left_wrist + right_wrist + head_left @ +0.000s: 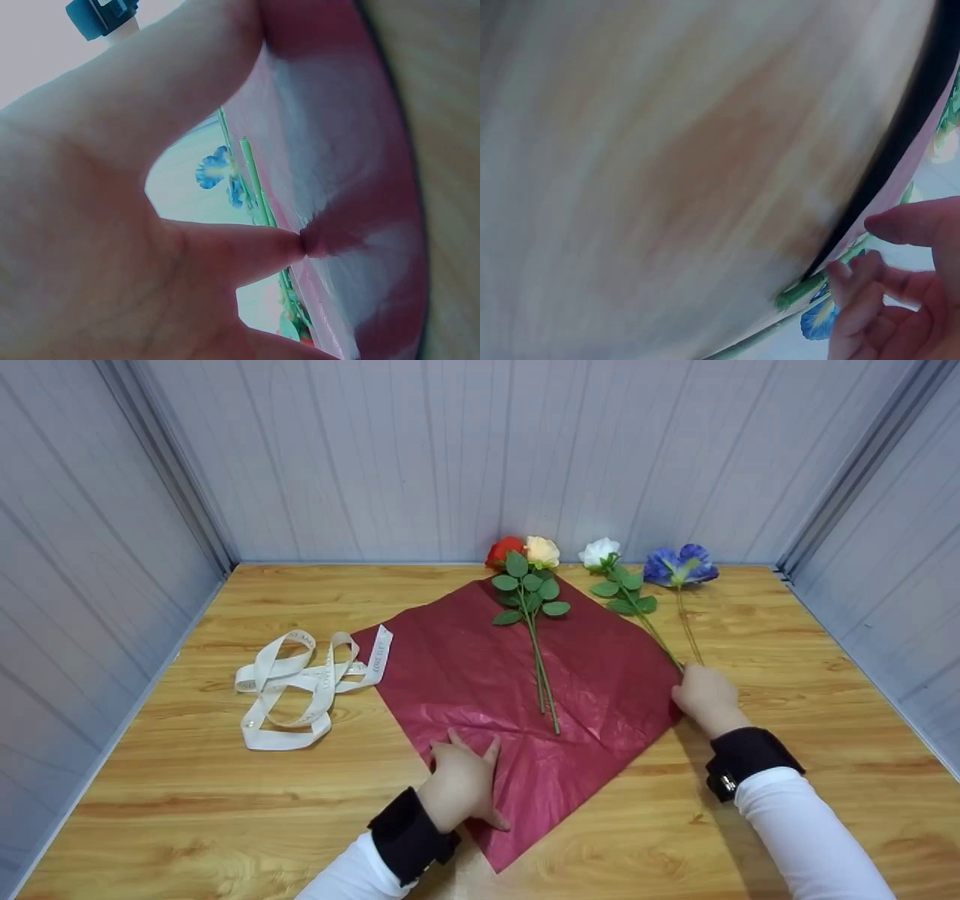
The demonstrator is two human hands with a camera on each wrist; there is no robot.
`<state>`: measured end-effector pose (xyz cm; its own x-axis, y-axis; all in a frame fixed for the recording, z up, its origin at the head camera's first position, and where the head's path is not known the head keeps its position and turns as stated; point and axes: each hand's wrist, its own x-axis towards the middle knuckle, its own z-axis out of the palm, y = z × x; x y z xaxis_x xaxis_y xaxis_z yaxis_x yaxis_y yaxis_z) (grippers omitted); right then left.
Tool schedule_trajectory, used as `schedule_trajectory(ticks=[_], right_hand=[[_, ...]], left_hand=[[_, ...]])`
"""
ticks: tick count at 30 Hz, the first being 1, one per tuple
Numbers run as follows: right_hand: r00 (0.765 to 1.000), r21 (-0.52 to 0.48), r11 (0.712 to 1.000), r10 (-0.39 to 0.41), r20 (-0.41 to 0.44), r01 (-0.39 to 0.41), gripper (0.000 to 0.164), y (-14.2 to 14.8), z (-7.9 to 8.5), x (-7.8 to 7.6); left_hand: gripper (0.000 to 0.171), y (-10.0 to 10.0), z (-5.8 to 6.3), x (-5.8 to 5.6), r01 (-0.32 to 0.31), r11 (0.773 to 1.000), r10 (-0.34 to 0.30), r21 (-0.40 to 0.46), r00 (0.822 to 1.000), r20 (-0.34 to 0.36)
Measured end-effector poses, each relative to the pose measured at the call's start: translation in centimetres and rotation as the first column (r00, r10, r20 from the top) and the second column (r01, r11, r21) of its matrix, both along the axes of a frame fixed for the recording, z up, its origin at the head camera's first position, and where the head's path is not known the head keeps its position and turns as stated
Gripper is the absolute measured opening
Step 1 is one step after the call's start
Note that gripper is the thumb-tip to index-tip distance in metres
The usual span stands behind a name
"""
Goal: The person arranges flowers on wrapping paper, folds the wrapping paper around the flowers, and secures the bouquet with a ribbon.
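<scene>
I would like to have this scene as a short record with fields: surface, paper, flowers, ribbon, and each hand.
Surface: wood-grain table
Paper: dark red sheet, spread flat, one corner toward the person
Flowers on paper: stems of red rose and cream rose
Flowers at right: white rose, then blue flower
Ribbon: white ribbon, lettered, loosely looped, one end over the paper's left corner
Left hand: fingers spread, touching the paper
Right hand: at the white rose's stem end; grip unclear
</scene>
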<state>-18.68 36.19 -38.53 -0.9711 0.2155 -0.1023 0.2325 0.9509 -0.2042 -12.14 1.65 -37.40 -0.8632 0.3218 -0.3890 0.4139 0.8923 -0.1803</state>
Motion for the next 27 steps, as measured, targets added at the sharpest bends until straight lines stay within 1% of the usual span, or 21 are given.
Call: schedule_trajectory(ticks=[2,4,7,11,14,17,23,25,27], right_hand=[[1.000,-0.001,1.000,-0.014,0.006,0.014,0.038,0.1,0.0,0.0],[1.000,0.006,1.000,-0.023,0.017,0.023,0.037,0.3,0.0,0.0],[0.999,0.015,0.999,-0.029,0.034,0.028,0.028,0.4,-0.1,0.0],[0.998,0.015,1.000,-0.015,0.060,0.014,0.022,0.3,-0.1,0.0],[0.996,0.004,1.000,0.008,0.086,-0.008,0.021,0.1,0.0,0.0],[0.996,-0.008,0.999,0.032,0.087,-0.032,0.020,-0.1,0.0,-0.1],[0.995,-0.024,0.995,0.099,-0.008,-0.099,0.015,-0.5,-0.3,-0.3],[0.991,-0.019,0.992,0.123,-0.056,-0.124,0.015,-0.7,-0.5,-0.4],[0.987,-0.024,0.991,0.130,-0.095,-0.133,0.017,-1.0,-0.5,-0.5]], left_hand=[[0.115,0.0,0.0,0.0,-0.002,1.000,0.002,0.001,1.000,0.003],[0.115,0.0,0.0,0.0,-0.006,1.000,0.006,0.001,1.000,0.005],[0.115,0.0,0.0,0.0,-0.011,1.000,0.011,0.001,1.000,0.008],[0.115,0.0,0.0,0.1,-0.016,1.000,0.016,0.005,1.000,0.003],[0.115,-0.1,0.1,0.1,-0.017,1.000,0.017,0.010,1.000,-0.005],[0.115,-0.1,0.1,0.1,-0.017,1.000,0.017,0.017,1.000,-0.006],[0.115,-0.1,0.0,0.0,-0.016,1.000,0.016,0.007,1.000,0.004],[0.115,0.0,0.0,0.0,-0.016,1.000,0.016,-0.001,1.000,0.004],[0.115,0.1,-0.1,0.0,-0.014,1.000,0.014,-0.008,1.000,0.000]])
